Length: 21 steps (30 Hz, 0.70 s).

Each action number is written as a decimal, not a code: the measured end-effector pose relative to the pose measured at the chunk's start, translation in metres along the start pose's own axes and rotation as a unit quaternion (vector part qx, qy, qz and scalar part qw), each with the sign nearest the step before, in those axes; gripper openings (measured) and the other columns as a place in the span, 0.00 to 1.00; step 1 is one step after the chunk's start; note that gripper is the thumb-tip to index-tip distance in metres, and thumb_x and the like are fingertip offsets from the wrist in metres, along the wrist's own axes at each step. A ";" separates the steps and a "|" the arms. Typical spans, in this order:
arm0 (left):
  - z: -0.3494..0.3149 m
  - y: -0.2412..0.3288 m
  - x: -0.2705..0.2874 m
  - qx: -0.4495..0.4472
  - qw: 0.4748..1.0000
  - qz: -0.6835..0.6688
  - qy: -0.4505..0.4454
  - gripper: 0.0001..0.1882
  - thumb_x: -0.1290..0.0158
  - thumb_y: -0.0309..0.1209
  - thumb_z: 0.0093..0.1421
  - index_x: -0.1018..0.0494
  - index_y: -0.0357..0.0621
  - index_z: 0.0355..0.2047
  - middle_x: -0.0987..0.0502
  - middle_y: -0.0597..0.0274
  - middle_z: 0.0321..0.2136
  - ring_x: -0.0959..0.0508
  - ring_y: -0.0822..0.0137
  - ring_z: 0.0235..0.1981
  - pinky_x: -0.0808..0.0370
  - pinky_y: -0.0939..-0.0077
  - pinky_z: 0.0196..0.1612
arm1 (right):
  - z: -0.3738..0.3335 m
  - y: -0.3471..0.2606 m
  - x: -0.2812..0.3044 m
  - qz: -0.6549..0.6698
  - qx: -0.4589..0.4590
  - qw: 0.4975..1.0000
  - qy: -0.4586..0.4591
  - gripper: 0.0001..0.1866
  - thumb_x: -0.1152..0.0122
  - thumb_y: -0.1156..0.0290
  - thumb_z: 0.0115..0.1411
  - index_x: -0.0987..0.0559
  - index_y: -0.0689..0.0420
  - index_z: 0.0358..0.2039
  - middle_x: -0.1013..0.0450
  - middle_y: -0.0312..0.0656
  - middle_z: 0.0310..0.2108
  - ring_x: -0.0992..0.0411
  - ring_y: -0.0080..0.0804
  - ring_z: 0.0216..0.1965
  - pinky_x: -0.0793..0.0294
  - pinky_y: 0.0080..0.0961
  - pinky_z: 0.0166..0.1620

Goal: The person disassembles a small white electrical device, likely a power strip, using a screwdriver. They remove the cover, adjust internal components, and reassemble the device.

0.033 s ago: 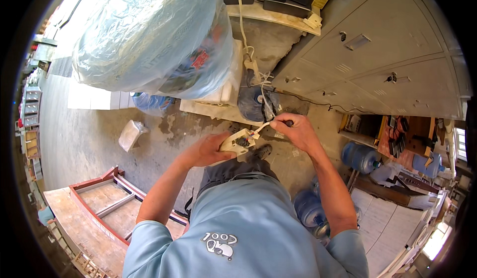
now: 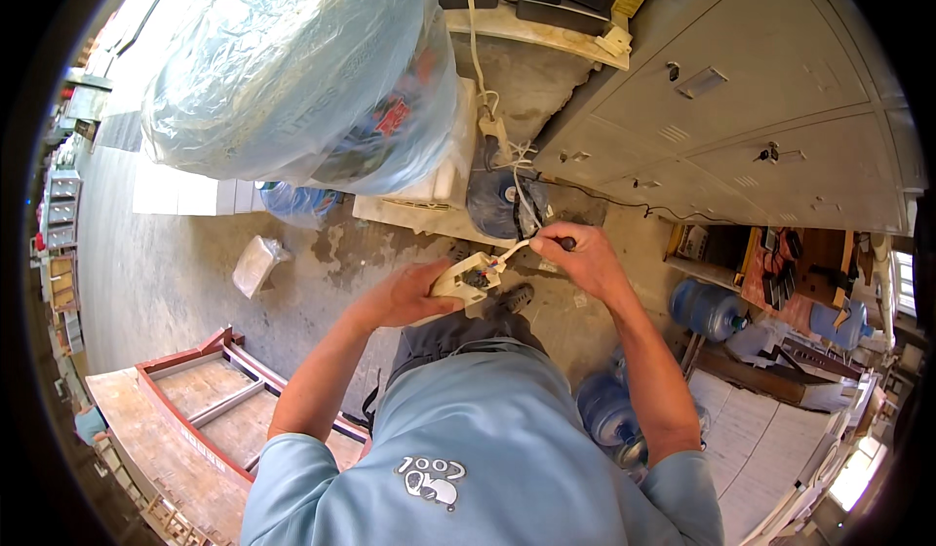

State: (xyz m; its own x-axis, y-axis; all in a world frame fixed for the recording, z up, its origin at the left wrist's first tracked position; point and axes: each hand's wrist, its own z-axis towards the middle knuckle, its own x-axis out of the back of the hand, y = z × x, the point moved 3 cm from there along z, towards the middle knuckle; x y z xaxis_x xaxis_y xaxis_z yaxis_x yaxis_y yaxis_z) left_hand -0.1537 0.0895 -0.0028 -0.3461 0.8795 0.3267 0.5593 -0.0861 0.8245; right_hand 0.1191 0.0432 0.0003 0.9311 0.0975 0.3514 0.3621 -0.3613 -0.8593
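My left hand [image 2: 408, 294] is closed round a cream plastic electrical housing [image 2: 450, 285], its inside facing up with small coloured wires and dark parts [image 2: 478, 278] in it. From its right end runs a white cable [image 2: 515, 250], pinched between the thumb and finger of my right hand [image 2: 585, 261]. A dark rounded end [image 2: 567, 243], perhaps a tool handle, shows at the fingers of that same hand; the rest of it is hidden. Beyond my hands the white cable rises toward a cream power strip [image 2: 494, 132] with loops of cord round it.
A large plastic-wrapped water bottle [image 2: 292, 78] stands at the far left on a white dispenser [image 2: 450, 156]. Grey lockers [image 2: 721, 88] line the far right. Blue water bottles [image 2: 606, 408] stand right of my body, and a red-edged wooden frame [image 2: 210, 390] lies left. A wrapped packet [image 2: 259, 265] is on the floor.
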 end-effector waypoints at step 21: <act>0.010 -0.024 -0.017 0.000 0.945 -0.318 -0.079 0.22 0.45 0.35 0.63 0.32 0.36 0.53 0.21 0.57 0.39 0.20 0.68 0.37 0.24 0.72 0.43 | 0.009 -0.012 -0.009 -0.049 -0.027 0.997 0.046 0.16 0.35 0.56 0.56 0.16 0.57 0.36 0.23 0.44 0.21 0.27 0.31 0.22 0.28 0.28 0.31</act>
State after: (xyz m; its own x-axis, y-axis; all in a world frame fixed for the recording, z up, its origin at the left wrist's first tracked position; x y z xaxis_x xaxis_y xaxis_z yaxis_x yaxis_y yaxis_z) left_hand -0.1538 0.0809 -0.0327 -0.4949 0.8125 -0.3080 0.2770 0.4835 0.8304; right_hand 0.1072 0.0555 0.0041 0.8831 0.0508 0.4665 0.4453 -0.4037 -0.7992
